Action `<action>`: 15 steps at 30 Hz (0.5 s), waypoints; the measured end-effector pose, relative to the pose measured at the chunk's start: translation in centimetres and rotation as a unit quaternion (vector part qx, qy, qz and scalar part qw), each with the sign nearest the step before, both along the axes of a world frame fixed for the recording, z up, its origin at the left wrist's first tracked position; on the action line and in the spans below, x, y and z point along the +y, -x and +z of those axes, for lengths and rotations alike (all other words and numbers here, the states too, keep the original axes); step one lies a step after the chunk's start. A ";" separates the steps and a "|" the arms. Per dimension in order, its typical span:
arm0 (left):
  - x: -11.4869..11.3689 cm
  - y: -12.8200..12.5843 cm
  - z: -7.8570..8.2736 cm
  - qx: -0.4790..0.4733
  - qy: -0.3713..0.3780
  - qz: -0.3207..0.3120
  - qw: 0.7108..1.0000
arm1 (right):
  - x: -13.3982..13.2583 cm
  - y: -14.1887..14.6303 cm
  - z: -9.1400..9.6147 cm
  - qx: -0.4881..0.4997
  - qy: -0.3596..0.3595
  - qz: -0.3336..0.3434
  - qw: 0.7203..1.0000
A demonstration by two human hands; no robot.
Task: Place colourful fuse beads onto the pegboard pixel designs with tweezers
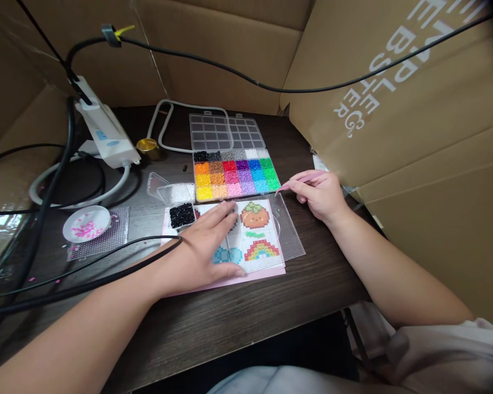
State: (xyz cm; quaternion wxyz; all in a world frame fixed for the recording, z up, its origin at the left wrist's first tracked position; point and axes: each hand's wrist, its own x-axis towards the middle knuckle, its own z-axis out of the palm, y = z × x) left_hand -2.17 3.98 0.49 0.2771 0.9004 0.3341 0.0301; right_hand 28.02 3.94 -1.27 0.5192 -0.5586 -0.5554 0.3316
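Observation:
My left hand (203, 243) lies flat with fingers spread on a clear pegboard (290, 235) over a printed pattern sheet (267, 265). The sheet shows an orange fruit picture (254, 217) and a rainbow (262, 250); my hand covers other pictures. Several green beads (254, 235) sit between those two. My right hand (318, 194) pinches pink tweezers (298, 180), their tips low over the pegboard's far edge, close to the bead box (236, 175) of sorted colours. Whether the tips hold a bead is too small to tell. A small box of black beads (182, 215) stands beside my left hand.
A white dish of pink beads (86, 224) rests on another pegboard (121, 224) at left. Behind it are a power strip (107, 131) and a gold cup (147, 148). A black cable (148, 268) crosses above my left forearm. Cardboard walls (225, 60) enclose the table.

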 end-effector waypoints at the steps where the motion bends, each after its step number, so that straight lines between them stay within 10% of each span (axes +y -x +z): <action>1: 0.0 0.0 0.0 0.002 0.000 0.000 1.000 | 0.0 0.1 0.1 -0.007 0.001 -0.002 1.000; 15: 0.1 0.0 0.0 0.012 -0.004 -0.004 1.000 | -0.1 -0.1 -0.2 -0.006 0.001 -0.015 1.000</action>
